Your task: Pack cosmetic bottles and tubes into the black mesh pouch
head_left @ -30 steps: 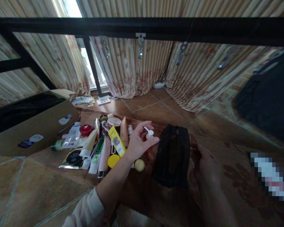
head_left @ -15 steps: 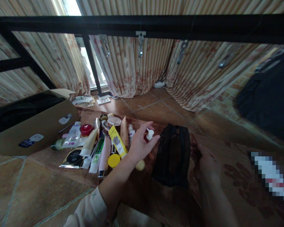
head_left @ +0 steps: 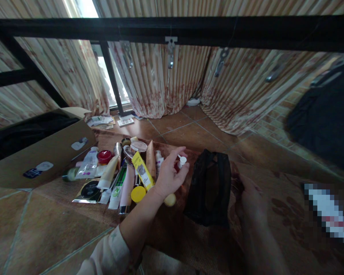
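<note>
My left hand [head_left: 170, 173] is at a small bottle with a white pump top [head_left: 182, 160], its thumb and fingers closed around it. Most of the bottle is hidden behind the hand. A black mesh bag [head_left: 208, 187] stands upright on the brown cloth, between my two hands. At the bag's right side is my right hand [head_left: 252, 198], fingers curled in shadow; what they grip, if anything, is not clear. Left of my left hand lie a yellow tube [head_left: 143, 172], a yellow-capped jar [head_left: 138, 194], a pink tube [head_left: 127, 185] and a red-lidded jar [head_left: 104, 156].
A cardboard box [head_left: 46, 152] with black material inside stands at the left. Papers [head_left: 101, 121] lie by the window. A dark bar with metal hooks [head_left: 171, 57] crosses above, before striped curtains [head_left: 183, 80]. A dark cloth-like shape [head_left: 326, 114] is at the right.
My left thumb has moved in toward the fingers, closing on the pump bottle. The bag and the other items have stayed in place.
</note>
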Available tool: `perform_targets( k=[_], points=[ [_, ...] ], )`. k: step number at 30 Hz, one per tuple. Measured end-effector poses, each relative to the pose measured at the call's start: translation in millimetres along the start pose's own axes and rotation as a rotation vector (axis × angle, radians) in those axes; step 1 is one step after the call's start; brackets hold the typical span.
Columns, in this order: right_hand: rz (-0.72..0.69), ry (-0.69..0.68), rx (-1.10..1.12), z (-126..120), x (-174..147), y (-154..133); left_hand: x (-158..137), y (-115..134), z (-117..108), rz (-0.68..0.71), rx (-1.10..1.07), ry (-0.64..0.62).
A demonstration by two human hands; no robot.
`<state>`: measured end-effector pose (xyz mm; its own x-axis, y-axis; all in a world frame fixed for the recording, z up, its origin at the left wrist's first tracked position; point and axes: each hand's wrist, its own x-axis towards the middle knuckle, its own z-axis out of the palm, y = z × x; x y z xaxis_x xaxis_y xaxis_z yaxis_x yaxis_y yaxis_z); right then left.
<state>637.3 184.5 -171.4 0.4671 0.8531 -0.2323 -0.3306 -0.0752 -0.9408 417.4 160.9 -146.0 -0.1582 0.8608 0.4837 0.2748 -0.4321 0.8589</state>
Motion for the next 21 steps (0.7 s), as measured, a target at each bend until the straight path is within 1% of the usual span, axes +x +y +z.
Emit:
perform_targets(
  k=[3, 8, 13, 16, 21],
  points=[
    [0.012, -0.002, 0.013, 1.1, -0.7, -0.6, -0.5, -2.1, -0.3, 0.029, 0.030, -0.027],
    [-0.002, 0.014, 0.000, 1.3, -0.5, -0.4, -0.8, -3.1, -0.7, 0.063, 0.053, -0.034],
    [-0.016, 0.007, 0.007, 1.1, 0.0, -0.3, -1.9, -2.9, -2.0, 0.045, 0.044, -0.063],
    [-0.020, 0.020, 0.009, 1.5, -0.7, -0.8, -2.3, -2.6, -3.0, 0.034, 0.016, -0.063],
    [-0.017, 0.003, 0.000, 0.7, -1.0, -0.7, -2.3, -1.8, -4.0, -0.010, -0.009, -0.065]
  ],
)
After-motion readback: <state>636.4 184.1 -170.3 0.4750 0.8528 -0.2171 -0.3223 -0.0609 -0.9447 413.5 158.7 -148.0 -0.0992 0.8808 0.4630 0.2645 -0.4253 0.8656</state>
